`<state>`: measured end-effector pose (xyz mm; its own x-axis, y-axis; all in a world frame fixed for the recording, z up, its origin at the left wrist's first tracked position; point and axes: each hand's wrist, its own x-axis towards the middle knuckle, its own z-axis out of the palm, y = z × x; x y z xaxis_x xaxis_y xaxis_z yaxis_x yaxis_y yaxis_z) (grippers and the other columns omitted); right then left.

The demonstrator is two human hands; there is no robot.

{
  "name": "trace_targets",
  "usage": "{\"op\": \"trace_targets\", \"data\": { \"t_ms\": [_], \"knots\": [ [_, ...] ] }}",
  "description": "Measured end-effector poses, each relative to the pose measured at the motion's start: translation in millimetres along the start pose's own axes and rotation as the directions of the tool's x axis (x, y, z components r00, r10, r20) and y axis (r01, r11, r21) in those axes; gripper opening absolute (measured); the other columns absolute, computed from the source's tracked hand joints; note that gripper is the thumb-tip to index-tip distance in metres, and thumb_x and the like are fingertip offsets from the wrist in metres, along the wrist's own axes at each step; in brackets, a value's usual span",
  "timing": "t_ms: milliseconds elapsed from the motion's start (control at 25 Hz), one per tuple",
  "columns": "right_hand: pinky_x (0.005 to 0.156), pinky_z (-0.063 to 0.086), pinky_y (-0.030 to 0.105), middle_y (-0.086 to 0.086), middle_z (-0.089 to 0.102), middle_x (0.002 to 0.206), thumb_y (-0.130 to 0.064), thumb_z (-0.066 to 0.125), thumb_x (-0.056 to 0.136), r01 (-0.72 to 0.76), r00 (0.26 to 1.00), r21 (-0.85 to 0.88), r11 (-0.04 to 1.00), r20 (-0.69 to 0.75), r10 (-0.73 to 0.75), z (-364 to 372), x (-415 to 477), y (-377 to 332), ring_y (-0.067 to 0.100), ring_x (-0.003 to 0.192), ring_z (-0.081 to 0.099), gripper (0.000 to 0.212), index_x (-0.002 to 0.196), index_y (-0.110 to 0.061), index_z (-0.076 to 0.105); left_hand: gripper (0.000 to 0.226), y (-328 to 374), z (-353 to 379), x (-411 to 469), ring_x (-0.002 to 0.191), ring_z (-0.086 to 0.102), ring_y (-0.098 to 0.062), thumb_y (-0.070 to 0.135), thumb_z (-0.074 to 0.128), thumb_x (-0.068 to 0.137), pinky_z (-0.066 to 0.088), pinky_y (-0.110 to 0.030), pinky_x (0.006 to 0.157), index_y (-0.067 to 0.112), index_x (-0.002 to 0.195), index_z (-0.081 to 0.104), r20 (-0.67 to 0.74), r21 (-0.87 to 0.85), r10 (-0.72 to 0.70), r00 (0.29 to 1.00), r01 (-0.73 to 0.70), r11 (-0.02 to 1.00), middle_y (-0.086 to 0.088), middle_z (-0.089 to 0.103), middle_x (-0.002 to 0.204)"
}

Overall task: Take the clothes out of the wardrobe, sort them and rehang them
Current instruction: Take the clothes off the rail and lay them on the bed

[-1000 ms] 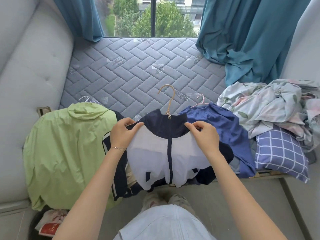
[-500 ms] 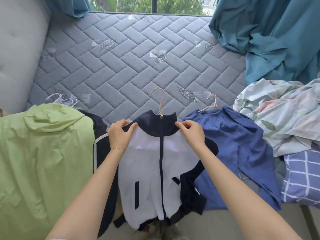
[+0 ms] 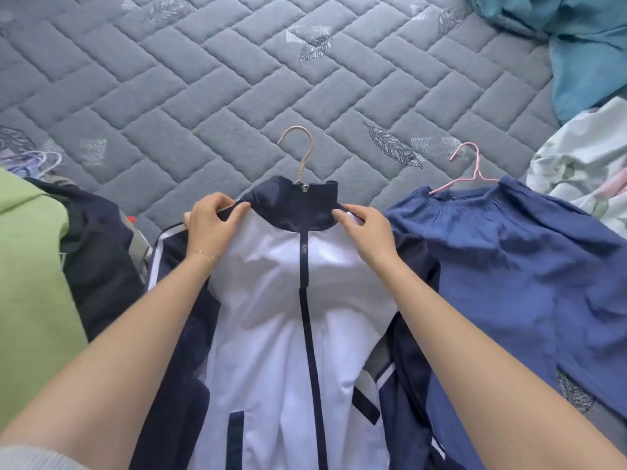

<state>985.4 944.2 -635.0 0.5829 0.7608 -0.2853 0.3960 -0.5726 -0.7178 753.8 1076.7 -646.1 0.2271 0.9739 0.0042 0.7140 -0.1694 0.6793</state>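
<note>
We're scanning for writing and there's none we can read. Tiny pale marks sit on the zip strip (image 3: 303, 248) of the white and navy jacket (image 3: 271, 317), centre frame, too small to make out. The mattress (image 3: 203, 79) carries leaf motifs only.

White-and-navy zip jacket (image 3: 271, 300) on tan hanger (image 3: 304, 164) lies flat beside blue blouse (image 3: 509, 266).

Flat at the middle of the mattress (image 3: 203, 79): zip jacket (image 3: 271, 317) on its hanger (image 3: 302, 154), hook toward the far side. On its shoulders, either side of the collar: left hand (image 3: 210, 228) and right hand (image 3: 369, 232), pinching. Touching on the right: gathered-neck top (image 3: 509, 266) on a wire hanger (image 3: 471, 171). Left: dark garment (image 3: 98, 252), then far-left garment (image 3: 27, 283). Far right: curtain (image 3: 576, 45) behind bedsheet (image 3: 583, 164).
</note>
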Motion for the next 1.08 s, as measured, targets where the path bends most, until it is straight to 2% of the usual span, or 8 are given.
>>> {"op": "trace_targets", "data": {
  "t_ms": [40,160,280,400,560,680,960,1080],
  "knots": [
    [0.1,0.045,0.042,-0.001,0.068,0.119,-0.065,0.056,0.078,0.002,1.0,-0.035,0.999,0.03,-0.001,4.2,-0.9,3.4,0.018,0.115,0.058,0.059,0.119,-0.024,0.068,0.02,-4.1,3.6,3.7,0.094,0.061,-0.023,0.04,0.067,0.087,0.033,-0.037,0.086,0.025,0.078,0.059,0.007,0.015,0.001,1.0,-0.001,1.0,-0.001,0.067,0.088],
    [0.106,0.037,0.042,0.006,0.058,0.131,-0.049,0.061,0.088,0.025,0.998,-0.125,0.992,0.063,-0.018,13.3,-5.3,10.2,0.025,0.126,0.047,0.055,0.136,-0.022,0.054,0.018,-13.1,10.5,6.7,0.096,0.06,-0.023,0.04,0.065,0.088,0.03,-0.036,0.086,0.023,0.083,0.061,0.031,0.068,0.007,1.0,-0.009,0.998,-0.001,0.067,0.092],
    [0.106,0.033,0.038,0.002,0.054,0.136,-0.042,0.06,0.091,0.098,0.995,-0.198,0.975,0.038,-0.092,15.2,-16.5,5.7,0.025,0.129,0.041,0.053,0.14,-0.023,0.049,0.021,-16.5,8.7,2.5,0.103,0.059,-0.021,0.038,0.064,0.09,0.032,-0.037,0.093,0.019,0.099,0.065,0.076,0.107,0.04,0.996,-0.048,0.993,0.0,0.066,0.104],
    [0.106,0.033,0.037,-0.002,0.052,0.138,-0.036,0.061,0.091,0.149,0.989,-0.214,0.966,0.022,-0.147,5.2,-33.8,-13.6,0.023,0.128,0.041,0.052,0.14,-0.021,0.049,0.032,-5.6,-15.5,-7.2,0.114,0.059,-0.023,0.033,0.067,0.089,0.039,-0.041,0.102,0.014,0.115,0.065,0.08,0.061,0.112,0.99,-0.117,0.991,-0.003,0.065,0.12],
    [0.106,0.035,0.041,0.0,0.056,0.133,-0.035,0.062,0.09,0.231,0.972,-0.234,0.945,0.021,-0.232,-28.7,-69.4,-65.3,0.025,0.126,0.045,0.053,0.14,-0.02,0.049,0.044,32.9,-81.1,-36.4,0.127,0.053,-0.023,0.036,0.063,0.088,0.038,-0.05,0.107,0.017,0.127,0.061,0.068,0.033,0.18,0.981,-0.183,0.983,-0.004,0.059,0.135],
    [0.112,0.027,0.044,0.003,0.048,0.144,-0.044,0.059,0.092,0.239,0.971,-0.305,0.922,0.089,-0.222,-63.7,-115.0,-116.8,0.023,0.136,0.037,0.057,0.143,-0.024,0.046,0.046,72.8,-147.0,-79.6,0.133,0.048,-0.024,0.036,0.06,0.09,0.034,-0.048,0.11,0.022,0.134,0.057,0.082,0.132,0.207,0.975,-0.216,0.967,-0.003,0.053,0.141],
    [0.109,0.033,0.04,0.004,0.053,0.14,-0.036,0.06,0.092,0.378,0.922,-0.238,0.895,0.187,-0.339,-122.5,-276.9,-222.4,0.023,0.132,0.044,0.053,0.14,-0.016,0.05,0.053,129.0,-297.1,-222.9,0.142,0.034,-0.022,0.042,0.048,0.091,0.025,-0.049,0.113,0.026,0.141,0.048,0.135,0.211,0.05,0.99,-0.079,0.974,0.001,0.041,0.151],
    [0.108,0.036,0.039,0.006,0.056,0.137,-0.03,0.061,0.091,0.45,0.882,-0.156,0.879,0.232,-0.411,-121.3,-344.0,-257.0,0.025,0.128,0.048,0.051,0.138,-0.011,0.052,0.054,133.2,-355.7,-279.4,0.144,0.03,-0.019,0.041,0.049,0.093,0.017,-0.046,0.116,0.027,0.145,0.042,0.078,0.217,0.014,0.997,-0.031,0.976,0.002,0.038,0.153]
  ]
}}
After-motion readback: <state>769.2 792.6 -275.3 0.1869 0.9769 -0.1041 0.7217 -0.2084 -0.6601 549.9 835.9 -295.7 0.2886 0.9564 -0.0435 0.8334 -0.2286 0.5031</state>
